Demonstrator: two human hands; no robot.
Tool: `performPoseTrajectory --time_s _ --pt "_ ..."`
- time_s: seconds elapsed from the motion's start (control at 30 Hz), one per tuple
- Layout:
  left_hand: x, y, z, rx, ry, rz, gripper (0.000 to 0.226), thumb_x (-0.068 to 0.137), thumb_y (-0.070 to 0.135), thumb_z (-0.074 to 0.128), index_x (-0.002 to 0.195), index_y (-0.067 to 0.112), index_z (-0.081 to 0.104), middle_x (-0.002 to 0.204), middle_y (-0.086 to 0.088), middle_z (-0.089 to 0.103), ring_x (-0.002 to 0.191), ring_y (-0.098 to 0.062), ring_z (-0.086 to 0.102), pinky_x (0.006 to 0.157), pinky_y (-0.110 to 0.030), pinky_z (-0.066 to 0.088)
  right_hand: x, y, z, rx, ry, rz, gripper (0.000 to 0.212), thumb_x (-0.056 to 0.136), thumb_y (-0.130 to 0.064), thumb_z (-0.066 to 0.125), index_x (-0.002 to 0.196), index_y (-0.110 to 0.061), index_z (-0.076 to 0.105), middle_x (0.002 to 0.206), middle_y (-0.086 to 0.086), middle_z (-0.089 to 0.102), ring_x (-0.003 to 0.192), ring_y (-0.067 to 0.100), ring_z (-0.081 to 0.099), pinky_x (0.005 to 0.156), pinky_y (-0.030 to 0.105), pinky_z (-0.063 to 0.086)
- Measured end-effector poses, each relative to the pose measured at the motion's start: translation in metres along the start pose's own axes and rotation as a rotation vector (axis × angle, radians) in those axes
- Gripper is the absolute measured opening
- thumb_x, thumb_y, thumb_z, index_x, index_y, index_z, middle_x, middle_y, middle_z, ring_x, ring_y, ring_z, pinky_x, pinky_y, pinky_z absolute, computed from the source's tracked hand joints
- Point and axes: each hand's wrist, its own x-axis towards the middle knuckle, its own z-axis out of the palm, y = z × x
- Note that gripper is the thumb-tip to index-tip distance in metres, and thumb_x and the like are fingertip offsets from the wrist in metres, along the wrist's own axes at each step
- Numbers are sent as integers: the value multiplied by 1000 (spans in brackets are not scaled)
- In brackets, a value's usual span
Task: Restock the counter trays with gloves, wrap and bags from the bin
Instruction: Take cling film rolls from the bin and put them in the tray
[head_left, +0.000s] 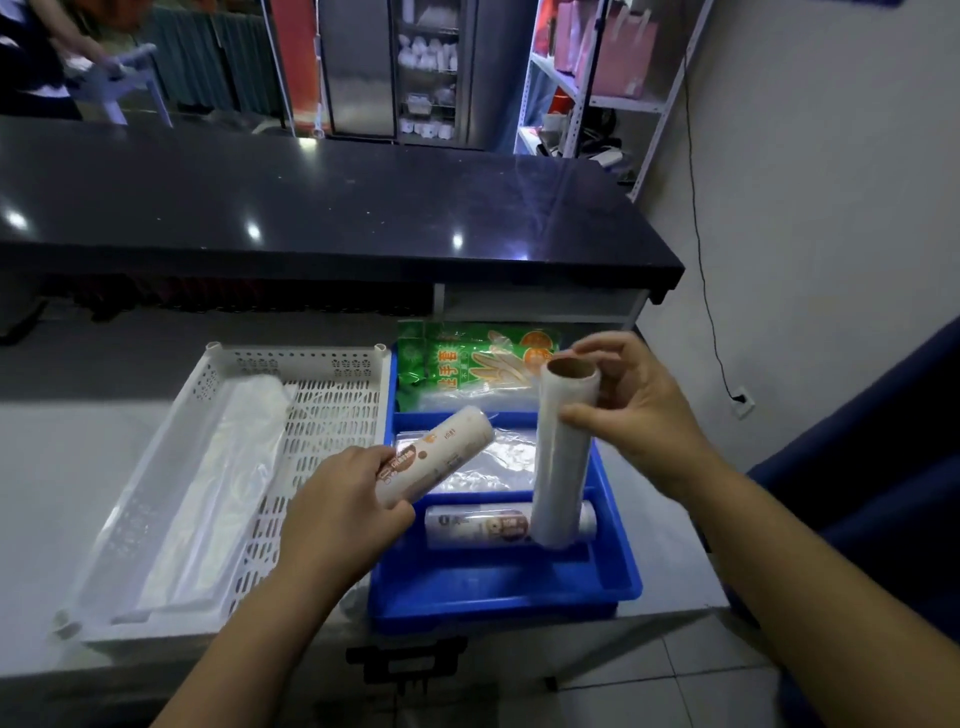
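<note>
My left hand (343, 501) grips a labelled roll of bags (441, 452), tilted above the blue divided tray (498, 592). My right hand (631, 410) holds a clear wrap roll (563, 457) upright by its top, with a brown cardboard core; its lower end stands in the tray's front compartment. Another labelled roll (478, 527) lies flat in that front compartment. Clear plastic bags (498, 460) fill the middle compartment. A green pack of gloves (478, 364) lies in the far compartment.
A white perforated basket (332, 410) sits left of the blue tray on the white counter, with clear plastic sheets (208, 478) in it. A raised black countertop (332, 208) runs behind. A blue chair (883, 493) stands at the right. Shelves line the background.
</note>
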Motion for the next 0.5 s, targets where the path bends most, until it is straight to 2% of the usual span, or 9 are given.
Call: performPoseTrajectory --time_s 0.1,0.23,0.4,0.5 --pt "0 13 11 51 -92 140 56 67 38 65 121 28 55 106 5 61 91 -13 53 66 -24 37 2 -16 -18 -15 184 -91 56 70 -6 76 107 -38 50 107 -11 65 101 9 64 76 19 56" --pt "-4 34 28 118 -244 358 48 73 34 58 121 30 56 113 5 61 104 -18 53 83 -30 42 -3 -18 -24 -124 309 -124 56 71 -8 76 111 -36 48 109 -18 62 99 4 61 78 15 54" --pt "-6 49 53 69 -429 417 53 74 40 62 125 33 52 119 8 57 111 -14 49 91 -28 41 -16 -2 -24 -170 372 -93 54 73 -9 75 112 -34 49 111 -17 60 99 2 60 74 9 51" --pt "-7 48 68 25 -487 404 56 74 42 64 127 33 51 120 8 54 111 -12 45 94 -28 40 -21 4 -24 -170 393 -78 54 73 -11 75 113 -36 49 112 -20 59 100 0 59 73 9 51"
